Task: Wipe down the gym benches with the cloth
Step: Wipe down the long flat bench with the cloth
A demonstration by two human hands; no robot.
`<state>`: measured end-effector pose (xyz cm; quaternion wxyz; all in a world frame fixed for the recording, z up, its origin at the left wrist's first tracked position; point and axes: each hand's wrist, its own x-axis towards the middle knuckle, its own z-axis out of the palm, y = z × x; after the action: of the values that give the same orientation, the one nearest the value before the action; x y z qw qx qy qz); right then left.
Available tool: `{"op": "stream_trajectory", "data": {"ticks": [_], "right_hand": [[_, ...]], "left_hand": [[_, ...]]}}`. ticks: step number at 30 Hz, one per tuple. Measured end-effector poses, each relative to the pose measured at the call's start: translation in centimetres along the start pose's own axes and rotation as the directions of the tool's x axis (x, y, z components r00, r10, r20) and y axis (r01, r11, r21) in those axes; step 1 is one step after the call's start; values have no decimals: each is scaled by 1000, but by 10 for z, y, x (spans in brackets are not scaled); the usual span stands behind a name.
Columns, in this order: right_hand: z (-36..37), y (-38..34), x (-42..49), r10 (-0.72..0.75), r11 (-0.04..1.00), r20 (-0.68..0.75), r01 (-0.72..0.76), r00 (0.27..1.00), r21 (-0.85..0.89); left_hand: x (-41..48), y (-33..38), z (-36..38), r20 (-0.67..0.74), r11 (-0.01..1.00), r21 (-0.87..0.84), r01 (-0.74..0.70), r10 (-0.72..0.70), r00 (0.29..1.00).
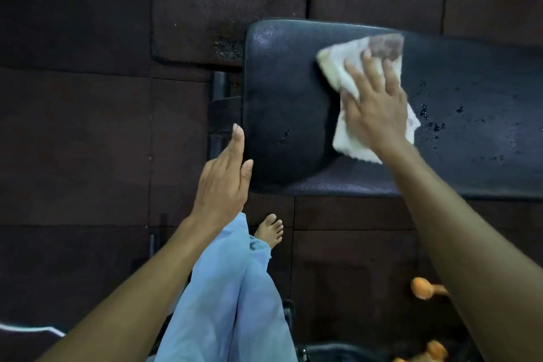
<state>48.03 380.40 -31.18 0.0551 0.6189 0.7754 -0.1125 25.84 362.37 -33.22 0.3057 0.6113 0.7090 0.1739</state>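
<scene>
Mid-wipe on the gym bench (288, 97): pale cloth (351, 135) spread flat on the black padded top, partway along the visible stretch and reaching from near the far edge to near the front one. Looks thin and limp, with a brownish stain (385, 45) at the far corner and a scalloped hem at the near end; possibly damp, though hard to say. Pinned under the right hand (373, 106), fingers (370, 67) straight and splayed, pressing down rather than gripping, none curled round the fabric. Left of the cloth, a dull, mostly dry-looking end of the pad with only 1 or 2 small beads, probably done already. Right of it, scattered droplets (432, 120) across the surface, apparently not yet wiped, and more padding running out of frame on that side; by the look of it, well short of finished on this 1. No second bench clearly in view, so no telling about the rest. Left hand (223, 182) off the pad, just beside its end edge, fingers straight and close together, holding nothing; contact with the pad unclear. Below, dark rubber floor tiles (88, 126), a bare foot (270, 229) and a light-blue trouser leg (235, 303). At lower right, orange dumbbells (423, 288) on the floor, partly hidden behind the right forearm.
</scene>
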Motion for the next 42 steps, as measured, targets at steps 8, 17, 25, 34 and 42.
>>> {"op": "stream_trajectory", "data": {"ticks": [8, 17, 25, 34, 42], "right_hand": [[28, -81, -52, -305, 949, -63, 298, 950, -103], [4, -12, -11, 54, 998, -65, -55, 996, -7], [32, -65, -105, -329, 942, -39, 326, 943, -80], [18, -51, -45, 492, 870, -113, -481, 863, 108], [32, -102, -52, 320, 947, -158, -309, 934, 93]], "left_hand": [[-4, -3, 4, 9, 1000, -16, 7, -7, 1000], [-10, -5, -5, 31, 1000, -3, -5, 6, 999], [-17, -2, -1, 54, 999, -11, 34, -33, 998], [-13, 0, 3, 26, 998, -33, 46, -45, 999], [-13, 0, 4, 25, 999, 8, 52, -52, 998]]}}
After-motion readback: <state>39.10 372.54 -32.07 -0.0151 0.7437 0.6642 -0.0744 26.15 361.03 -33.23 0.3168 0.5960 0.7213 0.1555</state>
